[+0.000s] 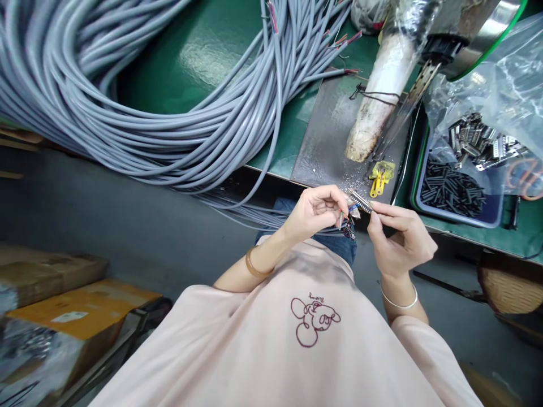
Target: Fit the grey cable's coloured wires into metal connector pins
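Near the bench's front edge, my left hand (320, 210) pinches thin coloured wires (341, 218) at the end of a grey cable. My right hand (403, 234) grips one end of a small metal multi-pin connector (360, 201) between thumb and fingers. The wires and the connector meet between my two hands; whether each wire touches a pin is too small to tell. Just beyond the connector, a yellow clip-like piece (379, 180) lies on a dark metal plate (324, 124). A white wrapped, scorched-tip cylinder (373, 107) slants down above that plate.
A thick bundle of grey cables (182, 130) spreads over the green bench (178, 73) at left, its stripped ends at the back. At right, a blue tray (462, 217) holds black sleeves and a plastic bag of metal connectors (487, 141). Cardboard boxes (85, 308) stand lower left.
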`<state>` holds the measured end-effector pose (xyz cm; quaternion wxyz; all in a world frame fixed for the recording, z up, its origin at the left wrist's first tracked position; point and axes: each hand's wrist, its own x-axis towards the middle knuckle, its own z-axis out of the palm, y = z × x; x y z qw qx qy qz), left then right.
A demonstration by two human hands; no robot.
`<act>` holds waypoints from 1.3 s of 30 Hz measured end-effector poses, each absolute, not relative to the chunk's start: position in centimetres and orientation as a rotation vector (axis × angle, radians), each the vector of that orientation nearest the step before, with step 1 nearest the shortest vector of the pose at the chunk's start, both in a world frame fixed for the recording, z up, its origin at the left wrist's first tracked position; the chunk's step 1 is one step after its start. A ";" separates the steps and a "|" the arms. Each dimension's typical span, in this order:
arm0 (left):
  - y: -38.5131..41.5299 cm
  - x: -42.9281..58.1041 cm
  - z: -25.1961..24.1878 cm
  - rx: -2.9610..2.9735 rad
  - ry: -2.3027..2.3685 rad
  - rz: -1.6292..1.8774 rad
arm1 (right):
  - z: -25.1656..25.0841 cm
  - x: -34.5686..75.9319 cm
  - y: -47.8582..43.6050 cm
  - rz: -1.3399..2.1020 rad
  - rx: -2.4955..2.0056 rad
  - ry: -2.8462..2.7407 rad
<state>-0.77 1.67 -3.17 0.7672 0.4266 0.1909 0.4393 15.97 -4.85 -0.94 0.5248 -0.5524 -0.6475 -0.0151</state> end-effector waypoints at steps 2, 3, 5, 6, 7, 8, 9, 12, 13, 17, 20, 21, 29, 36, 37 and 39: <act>1.7 -0.8 -3.3 0.901 0.445 0.922 | -1.0 16.1 -4.9 -0.002 -1.323 -1.523; 1.7 -0.8 -3.3 0.889 0.462 0.906 | -1.0 16.1 -4.9 0.024 -1.327 -1.503; 1.7 -0.8 -3.3 0.871 0.489 0.884 | -1.1 16.2 -4.9 0.086 -1.352 -1.454; 1.7 -0.7 -3.3 0.868 0.499 0.874 | -1.1 16.2 -4.8 0.119 -1.367 -1.428; 1.7 -0.7 -3.2 0.865 0.511 0.866 | -1.1 16.2 -4.8 0.149 -1.382 -1.404; 1.7 -0.6 -3.1 0.863 0.530 0.857 | -1.1 16.2 -4.8 0.174 -1.398 -1.382; 1.7 -0.6 -3.1 0.859 0.551 0.848 | -1.1 16.1 -4.8 0.196 -1.413 -1.363; 1.7 -0.5 -2.9 0.855 0.604 0.829 | -1.1 16.1 -4.8 0.244 -1.447 -1.333; 1.8 -0.4 -2.8 0.853 0.616 0.828 | -1.1 16.0 -4.9 0.254 -1.453 -1.330; 1.9 -0.4 -2.6 0.841 0.641 0.819 | -1.1 16.0 -4.8 0.264 -1.446 -1.325; 1.9 -0.4 -2.3 0.847 0.650 0.816 | -1.2 16.1 -4.8 0.251 -1.459 -1.338; 1.9 -0.4 -2.1 0.853 0.655 0.819 | -1.3 16.1 -4.7 0.243 -1.467 -1.345; 1.5 -0.3 -1.7 1.025 0.696 0.933 | -1.4 16.4 -4.6 0.192 -1.462 -1.374; 1.1 -0.2 -1.6 1.239 0.736 0.991 | -1.5 16.3 -4.5 0.166 -1.431 -1.391; 1.0 -0.2 -1.5 1.255 0.741 0.994 | -1.5 16.3 -4.4 0.162 -1.432 -1.394; 0.9 -0.2 -1.5 1.270 0.749 0.993 | -1.6 16.4 -4.5 0.163 -1.435 -1.393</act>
